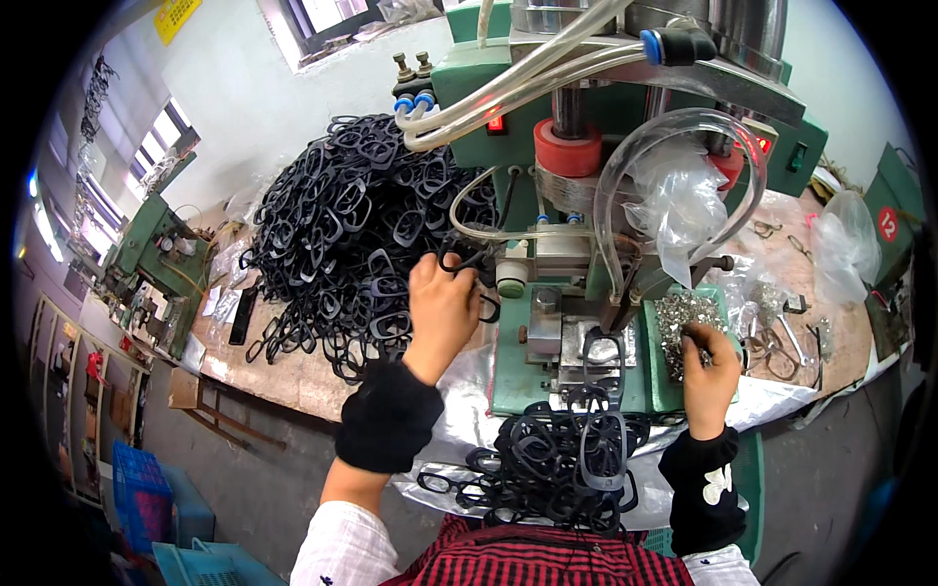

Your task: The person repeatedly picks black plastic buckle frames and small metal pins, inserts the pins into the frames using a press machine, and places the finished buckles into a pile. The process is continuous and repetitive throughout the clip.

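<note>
My left hand (445, 311) is closed with its fingertips on a black eyeglass frame (451, 262) at the right edge of a large heap of such frames (342, 210). My right hand (711, 376) dips into a green tray (670, 396) holding small shiny metal pieces (684, 317). Its thumb and fingers are pinched together; what lies between them is too small to make out. Between my hands, another dark eyeglass frame (589, 371) sits at the metal fixture (572, 376) of a green press (471, 93). A smaller pile of frames (547, 454) lies close to my body.
Clear hoses (547, 73) and a bent clear tube (608, 176) hang over the fixture. Right of the tray lie a wrench (796, 337) and plastic bags (846, 249). Another green machine (161, 259) stands at the left, with blue crates (142, 498) on the floor.
</note>
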Available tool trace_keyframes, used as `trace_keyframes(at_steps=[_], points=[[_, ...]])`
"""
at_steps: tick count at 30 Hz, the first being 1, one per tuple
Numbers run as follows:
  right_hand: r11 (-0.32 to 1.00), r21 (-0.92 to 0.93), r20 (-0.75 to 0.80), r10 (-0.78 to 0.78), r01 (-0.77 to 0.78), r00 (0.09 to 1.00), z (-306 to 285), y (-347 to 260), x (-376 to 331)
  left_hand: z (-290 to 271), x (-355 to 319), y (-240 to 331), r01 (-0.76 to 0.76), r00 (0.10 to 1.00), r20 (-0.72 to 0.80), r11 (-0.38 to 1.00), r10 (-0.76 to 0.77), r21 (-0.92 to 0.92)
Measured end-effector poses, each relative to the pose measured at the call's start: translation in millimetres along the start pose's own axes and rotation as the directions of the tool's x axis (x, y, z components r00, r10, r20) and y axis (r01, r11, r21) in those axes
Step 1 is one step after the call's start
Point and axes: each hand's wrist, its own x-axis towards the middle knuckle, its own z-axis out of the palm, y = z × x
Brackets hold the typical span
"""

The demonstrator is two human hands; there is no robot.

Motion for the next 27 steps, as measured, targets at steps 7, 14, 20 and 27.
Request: trace_keyframes(at_steps=[7,14,20,27], points=[[0.989,-0.132,-0.189,-0.084,0.059,0.978,-43.9,18.3,-29.9,2.6,-9.2,-15.4,0.148,0.987,0.079,0.979,-0.138,-0.142],[0.996,0.070,-0.017,-0.062,0.063,0.998,-43.4,-37.4,-22.8,-32.2,-19.6,-5.8,0.533,0.753,0.340,0.219,-0.563,-0.817],[0.866,0.499,0.047,-0.026,-0.001,0.999,20.9,-85.1,12.2,-12.2,-27.6,22.7,0.575,0.640,0.408,0.054,-0.652,-0.816],[0.715,0.667,0.174,0.122,-0.208,0.977,30.3,-97.4,1.6,-54.5,-19.4,56.0,0.442,0.656,0.522,-0.283,-0.545,-0.851]])
